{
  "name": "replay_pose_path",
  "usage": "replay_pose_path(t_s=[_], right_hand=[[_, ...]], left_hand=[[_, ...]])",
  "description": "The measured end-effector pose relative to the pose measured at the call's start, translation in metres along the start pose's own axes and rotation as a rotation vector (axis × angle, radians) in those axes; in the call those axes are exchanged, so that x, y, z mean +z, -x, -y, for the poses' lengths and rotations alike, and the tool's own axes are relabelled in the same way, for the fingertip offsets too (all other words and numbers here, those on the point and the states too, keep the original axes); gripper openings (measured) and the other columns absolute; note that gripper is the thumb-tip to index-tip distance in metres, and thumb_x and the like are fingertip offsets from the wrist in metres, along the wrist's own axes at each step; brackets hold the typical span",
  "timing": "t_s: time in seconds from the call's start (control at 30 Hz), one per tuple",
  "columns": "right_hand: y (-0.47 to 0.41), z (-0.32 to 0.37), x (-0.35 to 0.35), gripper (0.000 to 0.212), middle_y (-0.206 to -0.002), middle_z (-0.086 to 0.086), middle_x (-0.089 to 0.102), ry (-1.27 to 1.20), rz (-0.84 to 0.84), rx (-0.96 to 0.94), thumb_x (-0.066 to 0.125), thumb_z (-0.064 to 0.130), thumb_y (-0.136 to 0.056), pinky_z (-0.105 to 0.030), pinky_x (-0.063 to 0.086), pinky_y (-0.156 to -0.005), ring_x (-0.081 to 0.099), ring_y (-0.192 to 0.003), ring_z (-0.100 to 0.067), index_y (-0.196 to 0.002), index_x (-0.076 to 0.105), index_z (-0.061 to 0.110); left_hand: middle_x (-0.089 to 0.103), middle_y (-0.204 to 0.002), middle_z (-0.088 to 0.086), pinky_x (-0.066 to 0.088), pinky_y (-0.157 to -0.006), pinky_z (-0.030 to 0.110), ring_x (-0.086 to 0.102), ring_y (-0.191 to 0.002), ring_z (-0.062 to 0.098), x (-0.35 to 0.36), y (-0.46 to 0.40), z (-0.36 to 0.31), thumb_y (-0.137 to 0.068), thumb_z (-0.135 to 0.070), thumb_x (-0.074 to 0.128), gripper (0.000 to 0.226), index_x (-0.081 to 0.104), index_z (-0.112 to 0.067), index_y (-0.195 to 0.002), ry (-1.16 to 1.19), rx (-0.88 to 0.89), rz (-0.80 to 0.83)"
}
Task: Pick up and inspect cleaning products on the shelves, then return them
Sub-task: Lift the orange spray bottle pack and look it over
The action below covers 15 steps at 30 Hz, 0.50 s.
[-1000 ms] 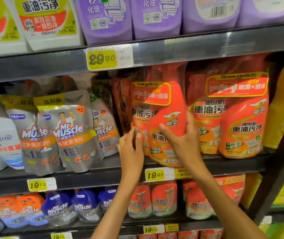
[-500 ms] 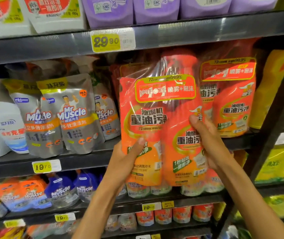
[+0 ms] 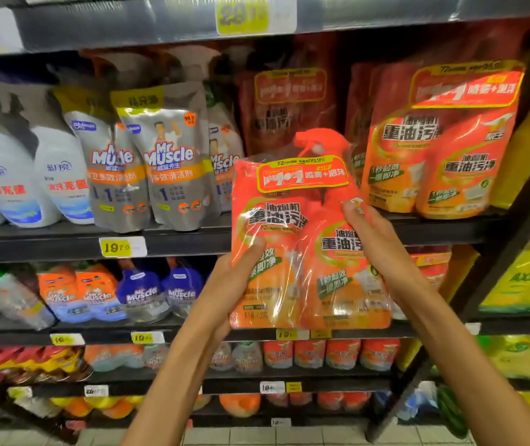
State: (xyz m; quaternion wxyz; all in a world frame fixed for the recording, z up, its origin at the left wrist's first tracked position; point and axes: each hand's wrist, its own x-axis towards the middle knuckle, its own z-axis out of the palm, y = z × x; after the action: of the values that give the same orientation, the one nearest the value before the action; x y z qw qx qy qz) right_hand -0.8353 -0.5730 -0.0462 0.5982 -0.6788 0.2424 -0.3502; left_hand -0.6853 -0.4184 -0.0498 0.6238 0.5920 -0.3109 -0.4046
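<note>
My left hand [image 3: 234,278] grips the lower left edge of the orange pack [image 3: 302,239], thumb pressed on its front; my right hand [image 3: 376,243] grips the right edge, thumb across the label. The pack sits upright at the centre of the frame, held off the shelf [image 3: 173,241], clear of the goods behind. To its right stands a matching pack [image 3: 440,140]. Left of centre hang grey pouches [image 3: 167,159], with white bottles [image 3: 61,175] at the far left. A yellow price tag [image 3: 122,246] sits below them.
</note>
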Motion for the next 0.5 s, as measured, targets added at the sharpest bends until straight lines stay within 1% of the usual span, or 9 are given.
replay_pose_path(t_s=[0.03, 0.07, 0.1, 0.17, 0.23, 0.27, 0.33, 0.43, 0.5], right_hand=[[0.002, 0.0, 0.003, 0.036, -0.104, 0.02, 0.071, 0.01, 0.003, 0.016, 0.05, 0.062, -0.087, -0.011, 0.05, -0.07, 0.067, -0.094, 0.002, -0.115, 0.059, 0.041], [0.003, -0.001, 0.006, 0.03, -0.099, 0.021, 0.072, 0.015, 0.002, 0.022, 0.05, 0.058, -0.089, -0.007, 0.049, -0.064, 0.068, -0.09, 0.004, -0.11, 0.059, 0.04], [0.004, -0.001, 0.009, 0.026, -0.097, 0.021, 0.072, 0.013, 0.002, 0.025, 0.052, 0.057, -0.089, -0.007, 0.049, -0.061, 0.068, -0.088, 0.004, -0.107, 0.059, 0.04], [0.007, -0.003, 0.016, 0.027, -0.099, 0.019, 0.072, -0.009, 0.02, 0.017, 0.058, 0.058, -0.082, -0.015, 0.051, -0.068, 0.068, -0.091, 0.001, -0.104, 0.06, 0.042], [0.008, -0.009, 0.021, 0.028, -0.102, 0.012, 0.073, -0.062, 0.089, -0.001, 0.067, 0.054, -0.079, -0.024, 0.055, -0.074, 0.07, -0.094, -0.008, -0.104, 0.061, 0.044], [0.01, -0.013, 0.025, 0.028, -0.103, 0.009, 0.073, -0.096, 0.136, -0.009, 0.069, 0.05, -0.078, -0.026, 0.056, -0.074, 0.07, -0.095, -0.013, -0.104, 0.061, 0.046], [0.013, -0.022, 0.033, 0.031, -0.102, 0.006, 0.073, -0.145, 0.232, -0.009, 0.071, 0.049, -0.074, -0.026, 0.056, -0.071, 0.071, -0.092, -0.015, -0.104, 0.063, 0.048], [0.018, -0.037, 0.054, 0.046, -0.101, 0.005, 0.074, -0.176, 0.326, 0.045, 0.078, 0.061, -0.064, -0.025, 0.056, -0.066, 0.072, -0.088, -0.015, -0.106, 0.063, 0.047], [0.024, -0.047, 0.073, 0.053, -0.103, 0.005, 0.074, -0.165, 0.387, 0.059, 0.078, 0.065, -0.06, -0.025, 0.056, -0.067, 0.072, -0.089, -0.014, -0.108, 0.062, 0.048]], left_hand=[[0.075, -0.093, 0.007, 0.058, -0.07, 0.032, 0.073, -0.085, 0.022, -0.003, 0.004, 0.002, -0.076, -0.053, 0.06, 0.041, 0.073, -0.02, -0.097, 0.021, -0.02, 0.014], [0.075, -0.098, 0.007, 0.059, -0.073, 0.033, 0.072, -0.09, 0.023, -0.006, 0.007, 0.005, -0.072, -0.055, 0.062, 0.045, 0.074, -0.02, -0.099, 0.06, -0.03, 0.027], [0.074, -0.101, 0.008, 0.059, -0.075, 0.033, 0.071, -0.093, 0.023, -0.008, 0.011, 0.008, -0.07, -0.056, 0.064, 0.046, 0.075, -0.022, -0.099, 0.092, -0.031, 0.033], [0.074, -0.103, 0.007, 0.058, -0.075, 0.033, 0.071, -0.094, 0.022, -0.011, 0.018, 0.015, -0.066, -0.055, 0.069, 0.041, 0.075, -0.027, -0.096, 0.103, -0.008, 0.005], [0.075, -0.098, 0.003, 0.058, -0.067, 0.028, 0.072, -0.089, 0.019, -0.012, 0.026, 0.022, -0.065, -0.049, 0.07, 0.03, 0.075, -0.034, -0.089, 0.094, 0.04, -0.062], [0.075, -0.096, 0.0, 0.057, -0.065, 0.025, 0.072, -0.088, 0.017, -0.014, 0.031, 0.027, -0.065, -0.047, 0.069, 0.024, 0.074, -0.038, -0.087, 0.09, 0.063, -0.098], [0.075, -0.096, -0.004, 0.056, -0.066, 0.022, 0.071, -0.089, 0.014, -0.02, 0.044, 0.038, -0.067, -0.046, 0.067, 0.019, 0.071, -0.045, -0.086, 0.082, 0.089, -0.153], [0.075, -0.097, -0.003, 0.057, -0.067, 0.022, 0.071, -0.09, 0.015, -0.035, 0.067, 0.054, -0.068, -0.048, 0.07, 0.023, 0.07, -0.042, -0.091, 0.098, 0.084, -0.248], [0.075, -0.098, -0.004, 0.057, -0.068, 0.024, 0.071, -0.091, 0.015, -0.048, 0.085, 0.064, -0.063, -0.054, 0.076, 0.039, 0.067, -0.037, -0.097, 0.098, 0.067, -0.331]])
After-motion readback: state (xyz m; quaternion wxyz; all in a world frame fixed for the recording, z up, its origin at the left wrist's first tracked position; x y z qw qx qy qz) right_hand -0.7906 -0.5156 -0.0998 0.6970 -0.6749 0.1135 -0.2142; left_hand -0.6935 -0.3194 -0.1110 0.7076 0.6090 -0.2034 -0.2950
